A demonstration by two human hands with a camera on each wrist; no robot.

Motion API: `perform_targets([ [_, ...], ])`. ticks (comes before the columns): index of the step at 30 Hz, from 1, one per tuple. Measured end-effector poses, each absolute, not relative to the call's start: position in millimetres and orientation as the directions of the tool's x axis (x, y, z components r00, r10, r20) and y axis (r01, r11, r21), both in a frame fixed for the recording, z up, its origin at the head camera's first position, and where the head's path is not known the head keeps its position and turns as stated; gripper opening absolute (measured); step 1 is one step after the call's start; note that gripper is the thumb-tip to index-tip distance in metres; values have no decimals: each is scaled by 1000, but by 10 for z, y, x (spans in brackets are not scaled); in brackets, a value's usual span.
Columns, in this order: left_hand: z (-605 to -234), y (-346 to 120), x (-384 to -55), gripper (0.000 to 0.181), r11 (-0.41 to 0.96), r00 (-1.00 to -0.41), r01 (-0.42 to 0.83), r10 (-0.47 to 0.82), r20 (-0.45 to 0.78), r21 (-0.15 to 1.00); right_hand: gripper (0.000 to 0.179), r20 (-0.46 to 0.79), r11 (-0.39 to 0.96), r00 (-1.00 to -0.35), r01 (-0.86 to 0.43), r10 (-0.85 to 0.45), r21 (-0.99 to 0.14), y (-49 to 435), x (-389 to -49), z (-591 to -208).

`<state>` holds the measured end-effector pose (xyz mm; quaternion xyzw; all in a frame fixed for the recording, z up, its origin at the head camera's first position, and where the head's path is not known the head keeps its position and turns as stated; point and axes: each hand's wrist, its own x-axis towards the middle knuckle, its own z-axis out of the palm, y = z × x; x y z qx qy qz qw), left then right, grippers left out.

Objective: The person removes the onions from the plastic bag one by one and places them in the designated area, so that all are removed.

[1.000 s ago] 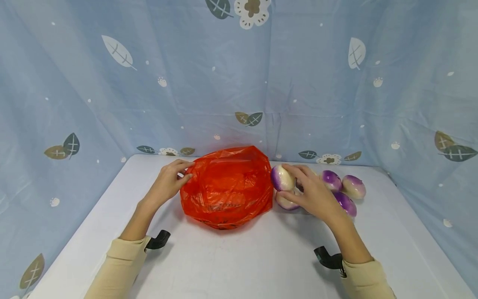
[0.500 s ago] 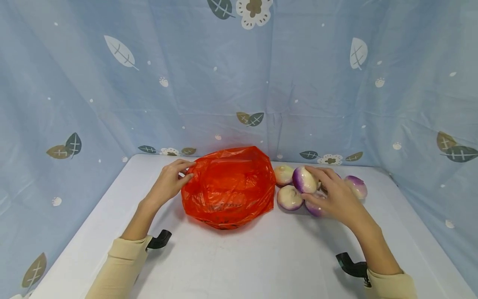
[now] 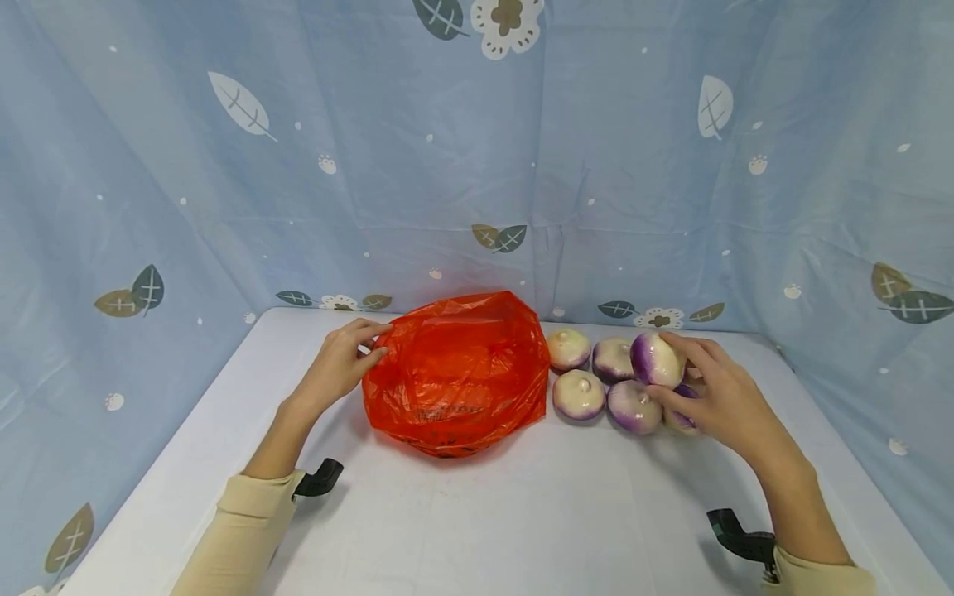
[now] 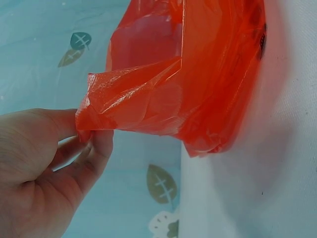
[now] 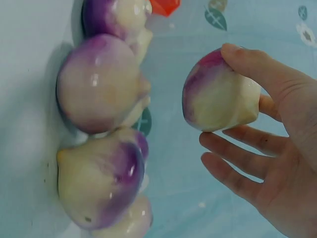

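My left hand [image 3: 339,362] pinches the left edge of a thin red plastic bag [image 3: 456,377]; the left wrist view shows the bag's corner [image 4: 99,106] between thumb and fingers. The bag's mouth gapes upward. My right hand [image 3: 719,397] holds a glossy purple-and-white turnip [image 3: 656,362] between thumb and fingers, raised above the others. In the right wrist view this turnip [image 5: 218,94] is apart from the ones on the table. Several more turnips [image 3: 578,395] lie in two rows just right of the bag, the rightmost partly hidden behind my right hand.
A white table [image 3: 477,530] carries everything. Behind and at both sides hangs a blue curtain [image 3: 373,165] with leaf and flower prints. A black wrist mount [image 3: 741,538] juts from the right sleeve, another mount [image 3: 320,478] from the left.
My right hand has moved to the right with the turnip, from beside the bag to above the right end of the group, uncovering the turnips nearer the bag. The left hand stays put.
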<state>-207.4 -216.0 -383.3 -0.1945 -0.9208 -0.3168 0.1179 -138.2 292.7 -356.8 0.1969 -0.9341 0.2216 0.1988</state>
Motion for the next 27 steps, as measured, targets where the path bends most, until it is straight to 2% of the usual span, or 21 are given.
perform_targets([
  [13, -3837, -2159, -2086, 37, 723, -898, 431, 285, 336, 540, 81, 427, 858, -874, -390, -231, -334, 3264, -1331, -3610],
  [20, -3844, -2162, -2089, 37, 716, -896, 435, 282, 344, 546, 80, 351, 872, -919, -312, -177, -377, 3505, -1316, -3583],
  [27, -3840, -2172, -2073, 37, 722, -897, 431, 275, 346, 542, 79, 334, 872, -929, -292, -161, -393, 3748, -1312, -3613],
])
